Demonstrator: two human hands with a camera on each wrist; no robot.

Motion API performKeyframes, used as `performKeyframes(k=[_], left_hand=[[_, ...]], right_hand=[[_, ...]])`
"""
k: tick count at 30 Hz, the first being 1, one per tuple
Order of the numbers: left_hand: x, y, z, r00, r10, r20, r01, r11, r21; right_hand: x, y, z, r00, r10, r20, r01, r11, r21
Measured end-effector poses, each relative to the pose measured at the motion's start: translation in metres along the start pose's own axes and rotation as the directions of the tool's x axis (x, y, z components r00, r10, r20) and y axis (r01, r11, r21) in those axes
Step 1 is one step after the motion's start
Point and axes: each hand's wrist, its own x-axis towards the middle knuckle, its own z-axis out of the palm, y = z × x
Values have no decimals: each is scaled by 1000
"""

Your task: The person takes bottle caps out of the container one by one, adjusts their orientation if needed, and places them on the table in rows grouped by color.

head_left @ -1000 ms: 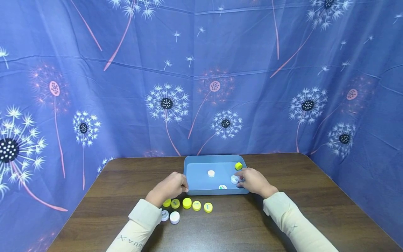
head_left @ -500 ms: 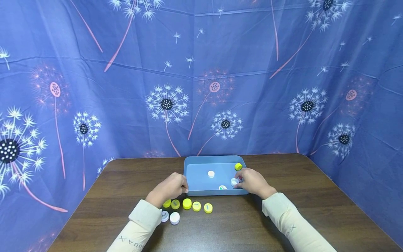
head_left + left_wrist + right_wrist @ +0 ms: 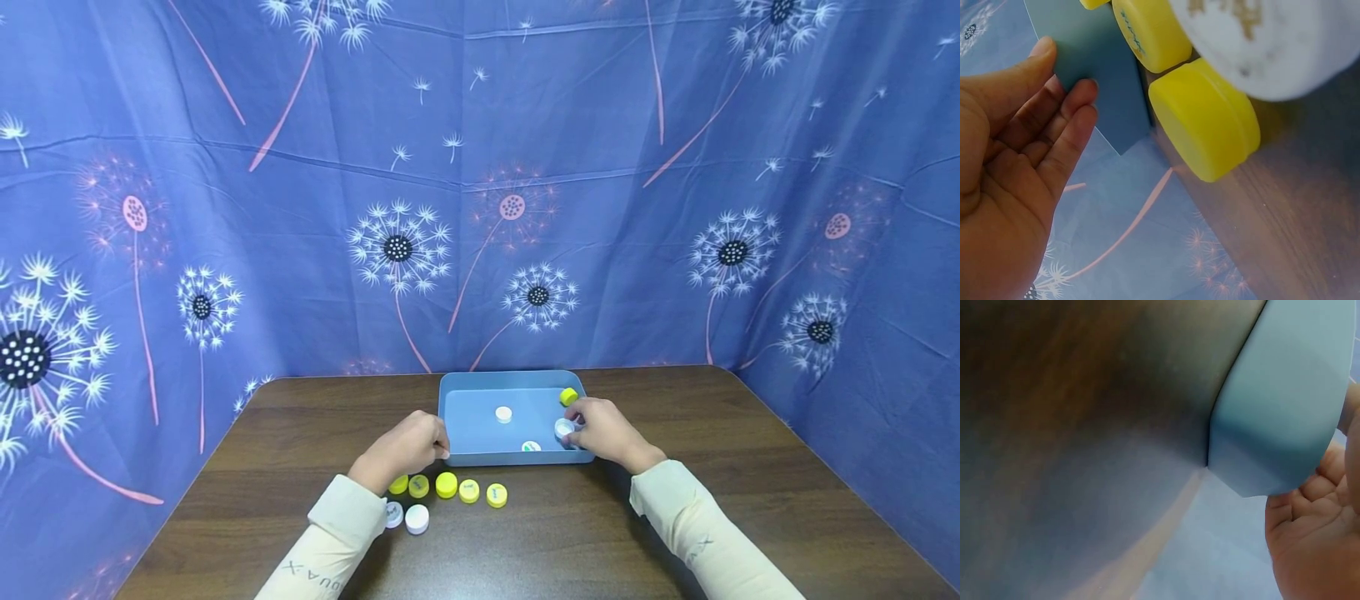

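My left hand (image 3: 408,442) holds the front left corner of a shallow blue tray (image 3: 487,459); in the left wrist view its thumb and fingers (image 3: 1079,119) pinch the tray wall (image 3: 1113,94). Reaching over the tray's right front side, my right hand (image 3: 606,431) pinches a white bottle cap (image 3: 562,428), hollow side up, near the tray floor. Only the tray's outer side (image 3: 1279,400) shows in the right wrist view, so the cap is hidden there. Also inside the tray lie a white cap (image 3: 503,414), a white cap with a green mark (image 3: 531,447) and a yellow cap (image 3: 568,397).
On the brown wooden table (image 3: 675,517), several yellow caps (image 3: 446,485) form a row in front of the tray. Two white caps (image 3: 417,519) lie nearer the person, by the left sleeve (image 3: 330,533). A blue dandelion-print cloth (image 3: 465,208) hangs behind the table.
My right hand has closed its fingers on the white cap and shifted slightly right with it. My left hand stays at the tray's corner.
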Motion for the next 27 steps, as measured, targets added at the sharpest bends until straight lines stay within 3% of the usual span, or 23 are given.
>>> performKeyframes(k=[8,16,27], left_hand=[[0,1,-2,1000,-3,1,3,1000,-1],[1,1,-1,1000,-5,6,5,1000,12],[0,0,-1,999,-32,18,32,999,10]], right_hand=[[-1,-1,-2,999,-33,-12,34,998,57],[-5,0,-1,992,-115,56,116,993,-17],[-4,-2,-1,995,-99,-24,100,994,47]])
